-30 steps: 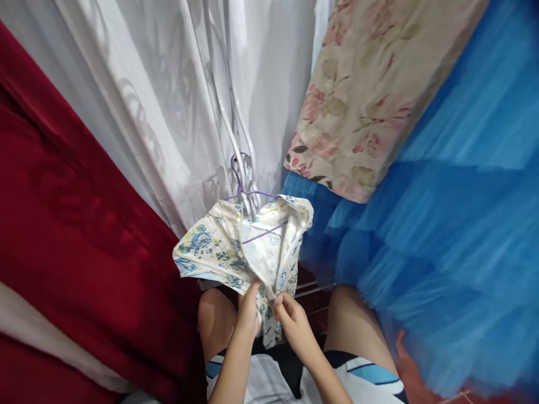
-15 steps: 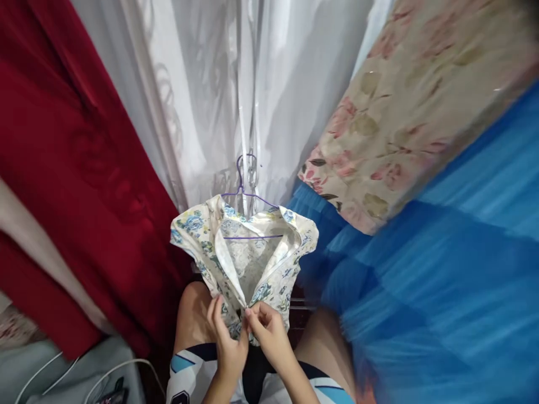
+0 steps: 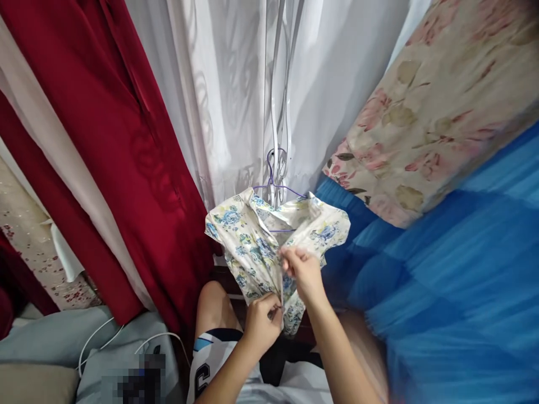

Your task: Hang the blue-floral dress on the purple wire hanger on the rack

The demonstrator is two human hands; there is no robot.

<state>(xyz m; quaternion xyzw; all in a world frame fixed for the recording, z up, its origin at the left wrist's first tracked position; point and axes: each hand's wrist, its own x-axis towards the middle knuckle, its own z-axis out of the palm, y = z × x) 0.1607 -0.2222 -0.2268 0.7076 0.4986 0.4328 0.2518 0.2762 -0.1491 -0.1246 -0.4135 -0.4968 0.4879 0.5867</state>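
Found pinching blue-floral cap-sleeved blouse [image 3: 248, 247], hung on purple wire hanger [image 3: 270, 163] before white hanging fabric [image 3: 236, 84], with right hand [image 3: 307, 273] above and left hand [image 3: 263, 322] below, apparently to keep it taut against that support

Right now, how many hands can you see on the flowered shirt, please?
2. The left hand is at the lower front of the flowered shirt; the right hand is higher up on the front. No other hand shows.
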